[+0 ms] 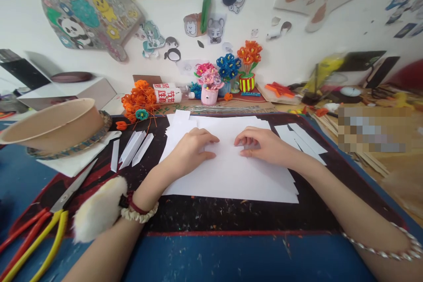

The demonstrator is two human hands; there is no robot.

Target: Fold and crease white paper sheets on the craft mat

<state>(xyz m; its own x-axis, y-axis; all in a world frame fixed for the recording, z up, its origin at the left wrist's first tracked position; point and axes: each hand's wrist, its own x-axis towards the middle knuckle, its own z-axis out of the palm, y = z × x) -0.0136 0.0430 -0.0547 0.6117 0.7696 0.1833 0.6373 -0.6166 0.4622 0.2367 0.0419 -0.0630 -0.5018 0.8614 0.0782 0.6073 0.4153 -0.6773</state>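
I have the stack of plain white paper sheets [231, 178] at the centre of my dial, its edges slightly staggered, flat on a black mat with a red border [251, 218] that covers much of the blue table [231, 257]. Over the sheets, my left hand [194, 150] sits at 10 o'clock and my right hand [261, 143] at 2, the forearms reaching in from 7 and 4. Fingertips face each other across a gap; on each, the fingers curve above the thumb in a loose pinch shape. White on white, I cannot tell whether either grips any paper.

A fluffy cream pompom [101, 209] and a gathered cream fabric scrunchie [140, 213] ring the left wrist; a string of shiny round beads [386, 251] circles the right forearm.

Narrow, creased white paper strips [132, 150] lie at 9 o'clock, flatter white paper strips [309, 139] near 2. At 8, steel-bladed scissors with red and yellow handles [68, 194] aim towards 1. Farther out at 12, a pink pot of loopy-petalled flowers [209, 92] stands upright.
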